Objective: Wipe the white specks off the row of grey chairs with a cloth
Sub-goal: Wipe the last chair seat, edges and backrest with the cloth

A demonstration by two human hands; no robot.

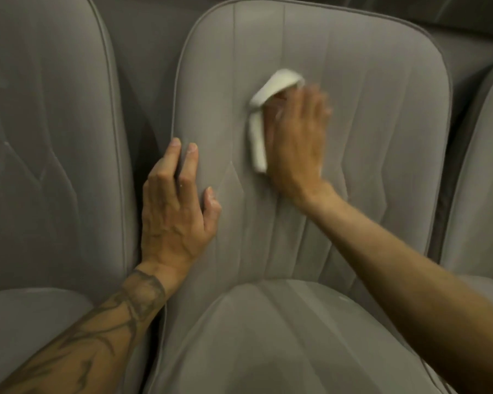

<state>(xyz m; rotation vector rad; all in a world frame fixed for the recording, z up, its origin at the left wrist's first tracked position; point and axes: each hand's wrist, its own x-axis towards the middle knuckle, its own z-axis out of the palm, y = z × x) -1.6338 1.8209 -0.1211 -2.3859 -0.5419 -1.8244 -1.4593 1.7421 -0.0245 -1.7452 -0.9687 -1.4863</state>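
Head view:
- The small white soft cloth (271, 100) is lying on the upper middle of the backrest of the middle grey padded fabric chair (367, 137). It is folded into a thick strip.
- The right hand (293, 143) is pressing the cloth flat against this backrest. The fingers are looking straight and close together, but they are blurred, so I cannot tell if the thumb is hooking the cloth. Part of the cloth is sticking out above and to the left of the hand.
- The left hand (174, 211) is resting on the left edge of the same backrest, with two fingers and the thumb spread on the fabric. The outer fingers are hidden past the edge.
- In my judgement the cloth is very light and limp, so it is needing a flat palm on its middle. If only a corner is held, it is probably bunching or slipping out.
- The backrest is seeming soft and is giving under pressure, and its stitched seams may be holding specks. Bracing it at the edge is looking sensible.
- A second grey chair (46, 137) is standing left of the backrest, and a third (478, 166) is standing to its right.
- A small white speck (343, 298) is showing below the backrest, on the seat.
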